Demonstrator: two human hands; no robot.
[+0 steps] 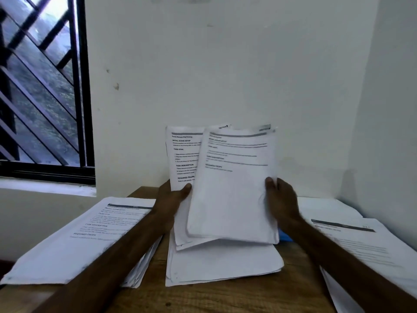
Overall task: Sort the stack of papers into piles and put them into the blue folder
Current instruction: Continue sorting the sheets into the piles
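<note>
Above the middle pile [225,263], the left hand [170,201] and right hand [283,199] pinch fanned papers [232,188] with their fingers [186,188]. A loose sheet may slip and mix piles.

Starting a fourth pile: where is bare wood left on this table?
Widest: near edge of the brown wooden table, in front of the middle white paper pile. Narrow strips flank that pile, beside the left printed pile and the right printed pile. The held sheets hide the back.
</note>
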